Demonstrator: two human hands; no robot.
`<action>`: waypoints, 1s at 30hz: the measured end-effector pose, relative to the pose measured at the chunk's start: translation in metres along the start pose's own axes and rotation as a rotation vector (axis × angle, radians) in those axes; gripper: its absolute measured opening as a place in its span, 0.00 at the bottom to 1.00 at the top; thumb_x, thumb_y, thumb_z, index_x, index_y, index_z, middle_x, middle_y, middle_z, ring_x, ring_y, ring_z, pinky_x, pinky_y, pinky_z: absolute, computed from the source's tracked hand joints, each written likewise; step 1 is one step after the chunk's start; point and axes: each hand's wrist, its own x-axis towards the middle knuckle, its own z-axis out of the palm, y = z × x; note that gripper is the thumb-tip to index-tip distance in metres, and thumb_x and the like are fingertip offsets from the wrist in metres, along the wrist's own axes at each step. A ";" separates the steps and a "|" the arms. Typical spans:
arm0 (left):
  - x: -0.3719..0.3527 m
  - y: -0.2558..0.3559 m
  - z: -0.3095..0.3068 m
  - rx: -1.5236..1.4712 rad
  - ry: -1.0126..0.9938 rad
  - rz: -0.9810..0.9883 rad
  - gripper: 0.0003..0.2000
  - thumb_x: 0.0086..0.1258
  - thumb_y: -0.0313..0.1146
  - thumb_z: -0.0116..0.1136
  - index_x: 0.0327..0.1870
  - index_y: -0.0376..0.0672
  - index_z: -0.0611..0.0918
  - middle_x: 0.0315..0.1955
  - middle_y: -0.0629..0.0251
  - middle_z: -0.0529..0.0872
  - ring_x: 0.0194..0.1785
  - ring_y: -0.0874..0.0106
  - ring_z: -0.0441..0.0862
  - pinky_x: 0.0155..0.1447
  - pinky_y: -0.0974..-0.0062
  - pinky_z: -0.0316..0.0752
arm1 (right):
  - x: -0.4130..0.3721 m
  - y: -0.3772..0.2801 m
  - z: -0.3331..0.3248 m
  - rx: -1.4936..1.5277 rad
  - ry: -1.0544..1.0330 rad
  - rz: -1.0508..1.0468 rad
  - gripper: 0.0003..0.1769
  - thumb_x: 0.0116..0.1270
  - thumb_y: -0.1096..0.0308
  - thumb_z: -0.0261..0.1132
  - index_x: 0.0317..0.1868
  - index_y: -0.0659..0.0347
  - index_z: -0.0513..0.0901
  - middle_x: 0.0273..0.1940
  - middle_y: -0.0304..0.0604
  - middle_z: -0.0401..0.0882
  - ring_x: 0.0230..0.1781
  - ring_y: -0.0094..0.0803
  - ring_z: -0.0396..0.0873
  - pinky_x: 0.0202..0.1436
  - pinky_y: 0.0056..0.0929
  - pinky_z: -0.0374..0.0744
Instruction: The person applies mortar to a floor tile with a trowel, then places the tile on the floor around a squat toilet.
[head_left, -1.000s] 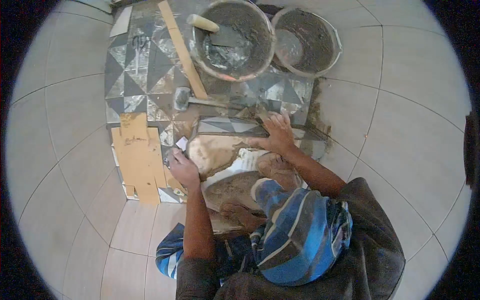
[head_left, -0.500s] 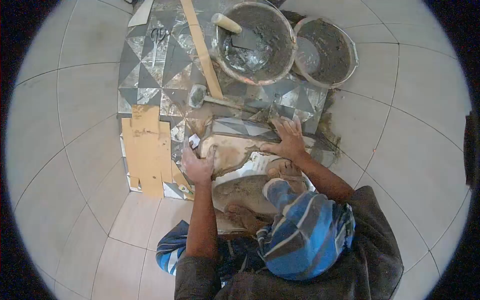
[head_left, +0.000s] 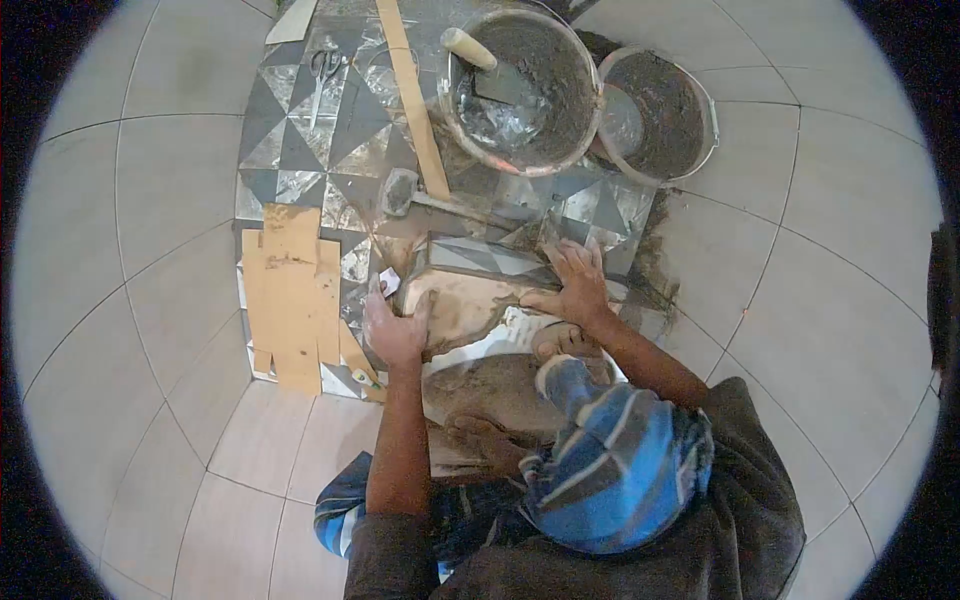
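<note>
My left hand (head_left: pixel 396 328) rests at the left edge of a pale, mortar-stained slab (head_left: pixel 465 300), thumb and fingers apart. A small white scrap (head_left: pixel 389 281) lies by its fingertips. On the slab's far right side, my right hand (head_left: pixel 578 288) is spread with its fingers pointing away from me. Between the hands, at the far edge, runs a grey-and-white patterned strip (head_left: pixel 475 256). Nearer to me the slab meets a white curved edge (head_left: pixel 480 348) around a dirt-covered area, where my bare feet (head_left: pixel 565 342) are. Neither hand appears to hold anything; the undersides of the fingers are hidden.
Beyond the slab lies a mallet (head_left: pixel 400 192). A wooden strip (head_left: pixel 412 100) and scissors (head_left: pixel 320 85) are farther off. Two buckets of mortar (head_left: pixel 545 150) (head_left: pixel 665 120) stand at the back, one holding a handled tool (head_left: pixel 468 48). Cardboard (head_left: pixel 290 300) lies left.
The view has shifted slightly, so the buckets and tools sit a little lower and farther right. Both hands stay in nearly the same place on the slab.
</note>
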 end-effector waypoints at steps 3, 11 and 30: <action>0.000 -0.001 0.002 0.068 0.010 0.041 0.48 0.53 0.61 0.80 0.72 0.37 0.78 0.59 0.49 0.87 0.59 0.49 0.85 0.64 0.52 0.78 | -0.001 -0.005 -0.011 -0.019 -0.015 0.045 0.63 0.48 0.23 0.76 0.77 0.56 0.73 0.67 0.56 0.76 0.77 0.53 0.68 0.87 0.65 0.45; -0.004 -0.002 -0.001 0.023 -0.139 0.023 0.47 0.62 0.56 0.77 0.77 0.36 0.72 0.67 0.45 0.81 0.69 0.47 0.79 0.74 0.53 0.73 | -0.009 0.002 -0.005 -0.019 0.011 0.040 0.65 0.47 0.20 0.75 0.76 0.58 0.72 0.70 0.58 0.75 0.76 0.56 0.69 0.86 0.65 0.47; 0.020 -0.057 0.019 -0.551 -0.334 -0.129 0.45 0.64 0.58 0.74 0.77 0.39 0.73 0.64 0.45 0.84 0.69 0.47 0.80 0.69 0.57 0.77 | 0.008 -0.014 -0.005 -0.118 -0.074 0.004 0.58 0.56 0.28 0.75 0.78 0.58 0.71 0.71 0.61 0.74 0.75 0.58 0.69 0.86 0.65 0.48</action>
